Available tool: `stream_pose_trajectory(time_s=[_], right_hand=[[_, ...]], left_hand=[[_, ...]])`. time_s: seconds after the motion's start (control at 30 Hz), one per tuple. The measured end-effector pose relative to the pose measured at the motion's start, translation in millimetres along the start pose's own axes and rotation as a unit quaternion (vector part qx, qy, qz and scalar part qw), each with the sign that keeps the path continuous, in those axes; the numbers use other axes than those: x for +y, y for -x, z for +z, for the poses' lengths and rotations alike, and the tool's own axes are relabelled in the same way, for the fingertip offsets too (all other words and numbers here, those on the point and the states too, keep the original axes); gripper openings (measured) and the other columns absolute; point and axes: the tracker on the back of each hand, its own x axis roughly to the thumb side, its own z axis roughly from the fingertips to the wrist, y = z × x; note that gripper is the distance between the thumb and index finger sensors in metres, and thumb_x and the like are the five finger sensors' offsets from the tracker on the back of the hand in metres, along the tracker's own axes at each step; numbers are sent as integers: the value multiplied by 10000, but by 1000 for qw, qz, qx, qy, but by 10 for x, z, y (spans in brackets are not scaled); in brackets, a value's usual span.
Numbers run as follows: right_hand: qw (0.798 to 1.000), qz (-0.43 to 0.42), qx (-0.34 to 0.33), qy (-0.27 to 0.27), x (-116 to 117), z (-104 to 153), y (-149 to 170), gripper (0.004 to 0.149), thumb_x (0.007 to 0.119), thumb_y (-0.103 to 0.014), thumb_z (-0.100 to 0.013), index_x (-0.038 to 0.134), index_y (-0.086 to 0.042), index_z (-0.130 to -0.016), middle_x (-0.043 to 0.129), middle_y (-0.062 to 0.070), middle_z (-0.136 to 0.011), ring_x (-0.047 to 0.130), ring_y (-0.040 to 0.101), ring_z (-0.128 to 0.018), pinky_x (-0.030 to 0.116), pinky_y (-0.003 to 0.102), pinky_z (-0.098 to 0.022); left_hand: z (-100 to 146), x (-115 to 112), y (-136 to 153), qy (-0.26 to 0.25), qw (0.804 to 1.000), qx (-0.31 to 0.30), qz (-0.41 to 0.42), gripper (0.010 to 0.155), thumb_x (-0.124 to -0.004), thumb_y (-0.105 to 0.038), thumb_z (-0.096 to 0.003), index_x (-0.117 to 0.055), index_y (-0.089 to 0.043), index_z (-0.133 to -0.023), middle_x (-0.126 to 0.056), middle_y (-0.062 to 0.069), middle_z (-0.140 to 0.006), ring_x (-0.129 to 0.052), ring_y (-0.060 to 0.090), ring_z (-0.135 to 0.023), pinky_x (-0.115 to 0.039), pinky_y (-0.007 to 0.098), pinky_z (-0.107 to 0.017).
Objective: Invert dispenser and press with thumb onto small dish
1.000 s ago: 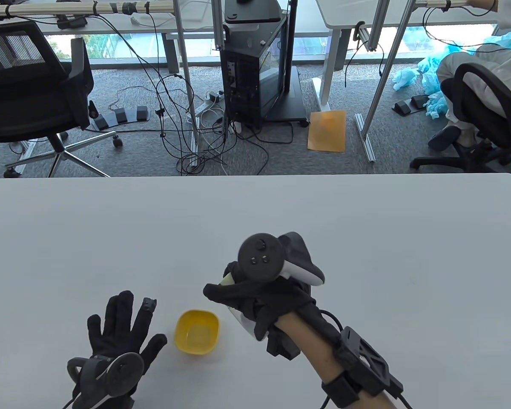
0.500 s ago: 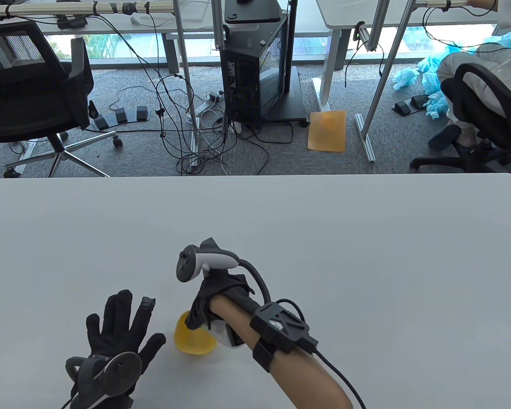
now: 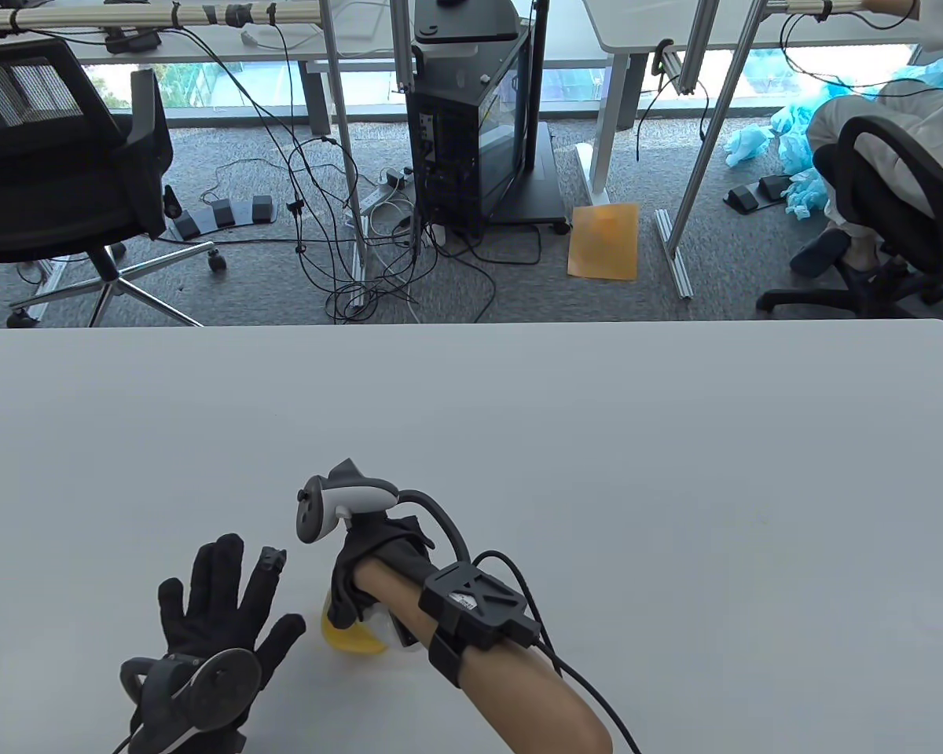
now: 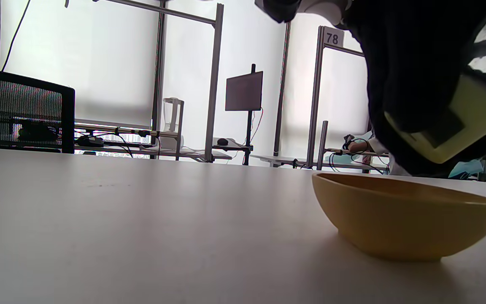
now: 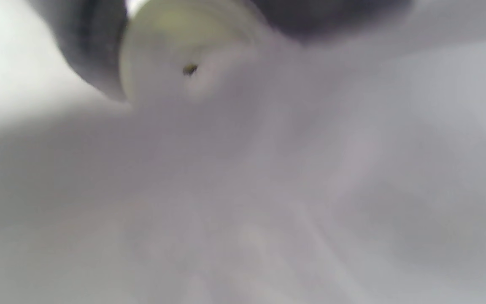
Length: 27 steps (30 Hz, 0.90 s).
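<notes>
Table view: right hand [image 3: 365, 569] turned palm-down, wrapped around pale dispenser [image 3: 399, 628], directly above yellow dish [image 3: 346, 635]. Left hand [image 3: 220, 620] flat on bench [image 3: 676, 471], fingers spread, just left of dish. Left wrist view: dispenser [image 4: 462, 122] gripped close over dish rim [image 4: 403, 198]. Right wrist view: blurred nozzle face [image 5: 175, 50].

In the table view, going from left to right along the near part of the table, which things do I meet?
Left hand → yellow dish → right hand with the dispenser, over the dish.
</notes>
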Motion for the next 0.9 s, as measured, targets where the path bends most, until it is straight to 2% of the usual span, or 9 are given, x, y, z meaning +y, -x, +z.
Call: stream_pose_trajectory(time_s=[0.3,0.43,0.6,0.67,0.9], right_hand=[[997,49,-18,53,0,89,-28,759,753,-542,-615,783,144,-938,908,345,-732,1032,412,-497,883,526,-307],[995,87,-1,51,28,92,-75,731,721,-531,-631,784,127,-943,909,334,-744,1038,397,-511,892,512,-317],[994,66,-12,85,21,117,-63,748,717,-542,-625,762,132,-945,895,334,-747,1034,393,-510,894,506,-314],[997,53,-8,51,30,124,-58,780,737,-554,-611,750,149,-949,886,347,-750,1024,408,-515,885,518,-318],[993,31,-48,108,18,235,10,781,731,-561,-610,756,146,-941,895,339,-737,1032,395,-502,891,509,-311]], left_hand=[[4,-5,-13,2,1000,-2,-3,757,-403,-688,-564,-431,-300,-1214,-362,227,-1269,-428,488,-1163,-386,771,-721],[3,0,-17,3,1000,-3,-4,758,-403,-687,-565,-429,-298,-1215,-360,231,-1269,-429,490,-1162,-386,772,-720],[1,2,-27,4,1000,-5,-5,757,-402,-689,-563,-429,-303,-1214,-361,227,-1270,-428,489,-1162,-386,771,-722],[1,3,-32,5,1000,-5,-5,759,-401,-689,-564,-428,-301,-1215,-362,226,-1270,-430,489,-1162,-386,771,-721],[-5,2,-43,7,1000,-6,-5,758,-401,-689,-564,-428,-301,-1215,-359,228,-1271,-429,488,-1163,-384,772,-721]])
